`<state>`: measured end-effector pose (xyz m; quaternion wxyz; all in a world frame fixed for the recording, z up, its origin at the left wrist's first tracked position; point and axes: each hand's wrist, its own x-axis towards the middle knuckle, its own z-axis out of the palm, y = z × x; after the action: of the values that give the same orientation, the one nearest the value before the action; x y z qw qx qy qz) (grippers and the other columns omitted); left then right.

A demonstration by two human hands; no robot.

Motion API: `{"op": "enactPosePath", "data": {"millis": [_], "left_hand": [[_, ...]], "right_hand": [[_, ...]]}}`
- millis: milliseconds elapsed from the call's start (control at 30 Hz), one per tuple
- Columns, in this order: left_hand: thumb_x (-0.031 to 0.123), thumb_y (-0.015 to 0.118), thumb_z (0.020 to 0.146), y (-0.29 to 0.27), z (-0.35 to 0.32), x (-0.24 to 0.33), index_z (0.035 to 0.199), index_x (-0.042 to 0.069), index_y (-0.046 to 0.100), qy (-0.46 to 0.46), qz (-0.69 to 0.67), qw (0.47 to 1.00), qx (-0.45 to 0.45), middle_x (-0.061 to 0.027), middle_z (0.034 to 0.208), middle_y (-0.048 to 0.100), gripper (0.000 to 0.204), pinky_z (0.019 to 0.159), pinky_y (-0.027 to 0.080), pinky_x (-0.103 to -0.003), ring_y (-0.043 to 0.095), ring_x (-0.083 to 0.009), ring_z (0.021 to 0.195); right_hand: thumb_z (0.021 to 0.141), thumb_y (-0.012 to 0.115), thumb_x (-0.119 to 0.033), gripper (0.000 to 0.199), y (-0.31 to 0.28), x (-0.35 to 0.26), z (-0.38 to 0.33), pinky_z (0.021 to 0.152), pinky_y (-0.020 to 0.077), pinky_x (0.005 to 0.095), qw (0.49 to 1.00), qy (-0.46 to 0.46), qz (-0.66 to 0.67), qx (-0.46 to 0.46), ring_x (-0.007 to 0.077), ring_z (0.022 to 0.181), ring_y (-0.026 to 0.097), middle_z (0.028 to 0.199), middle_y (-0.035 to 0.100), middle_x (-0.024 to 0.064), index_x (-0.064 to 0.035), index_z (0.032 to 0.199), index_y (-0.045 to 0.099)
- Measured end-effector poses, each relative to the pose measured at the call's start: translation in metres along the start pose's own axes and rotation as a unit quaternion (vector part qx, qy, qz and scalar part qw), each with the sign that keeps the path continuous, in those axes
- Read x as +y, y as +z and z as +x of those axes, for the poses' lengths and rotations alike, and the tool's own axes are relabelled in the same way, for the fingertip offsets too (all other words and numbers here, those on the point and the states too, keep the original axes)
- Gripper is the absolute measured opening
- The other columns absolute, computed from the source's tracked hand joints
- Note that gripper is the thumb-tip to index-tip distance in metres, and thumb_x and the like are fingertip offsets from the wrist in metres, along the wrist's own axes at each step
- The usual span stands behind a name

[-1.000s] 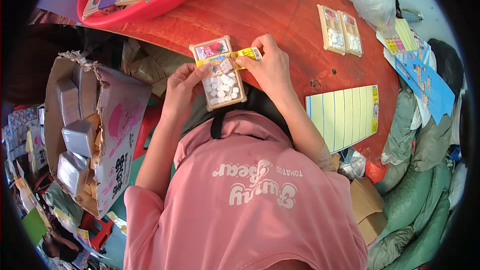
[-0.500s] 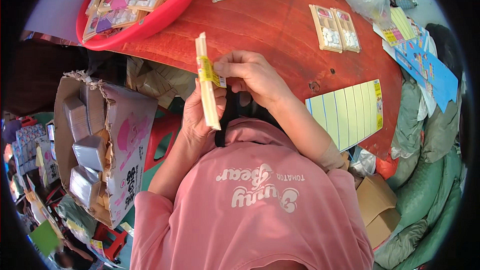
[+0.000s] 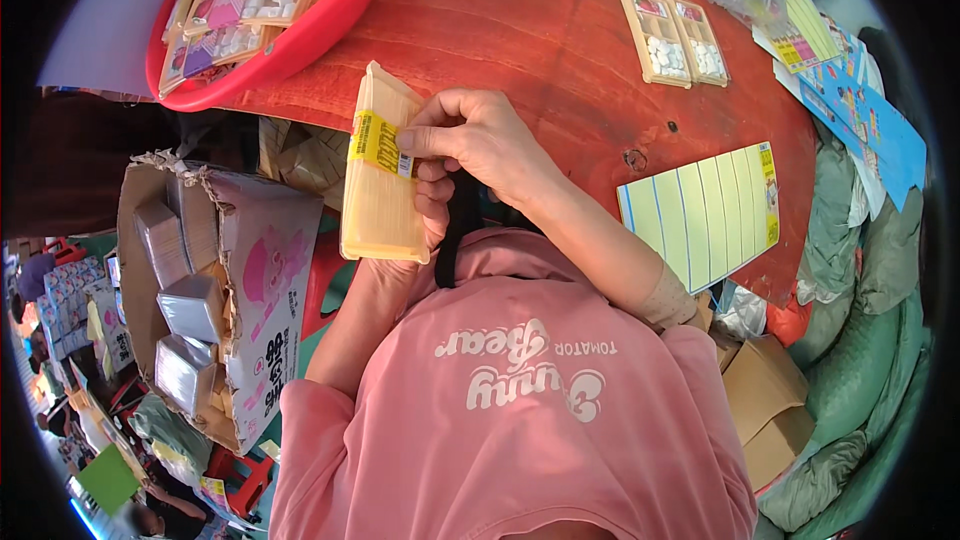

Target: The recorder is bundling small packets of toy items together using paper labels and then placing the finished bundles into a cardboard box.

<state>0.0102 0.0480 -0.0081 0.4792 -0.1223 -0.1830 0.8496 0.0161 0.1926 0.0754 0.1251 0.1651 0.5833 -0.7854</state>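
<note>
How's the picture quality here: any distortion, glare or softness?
Head view: the red table's edges bow and the corners go black; head view: whitish sheen on the clear packs in the carton; head view: the held box looks fairly sharp, the green sheet at lower left softer.

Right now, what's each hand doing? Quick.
Left hand: closed, holding the beige pack from behind.
Right hand: thumb on the yellow band; pinching or only pressing, can't tell.

Smooth tan tray (image 3: pixel 380 212), glossy label (image 3: pixel 380 144)
</note>
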Motion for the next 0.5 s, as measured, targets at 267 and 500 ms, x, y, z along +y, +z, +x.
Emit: {"op": "enactPosePath", "data": {"millis": [267,500], "left_hand": [[0.031,0.05,0.09,0.009,0.007,0.011,0.115,-0.008,0.043,-0.033,0.051,0.997,0.048,-0.0107,0.085,0.051,0.046,0.063,0.051,-0.024,0.051,-0.0176,0.075],[0.027,0.061,0.086,0.072,0.044,-0.015,0.117,0.006,0.05,0.201,0.466,0.858,0.08,-0.0078,0.109,0.06,0.039,0.086,0.049,-0.034,0.059,-0.0201,0.098]], "right_hand": [[0.078,0.067,-0.004,0.018,-0.01,-0.003,0.006,0.054,0.0478,0.0236,0.994,-0.047,-0.081,0.051,0.0106,0.062,0.058,0.077,0.059,0.0062,0.0007,0.085,0.052],[0.082,0.064,-0.005,0.015,-0.064,0.007,-0.016,0.062,0.0461,0.0226,0.98,-0.173,0.054,0.076,0.0089,0.071,0.055,0.084,0.056,0.0041,-0.0038,0.088,0.05]]}}
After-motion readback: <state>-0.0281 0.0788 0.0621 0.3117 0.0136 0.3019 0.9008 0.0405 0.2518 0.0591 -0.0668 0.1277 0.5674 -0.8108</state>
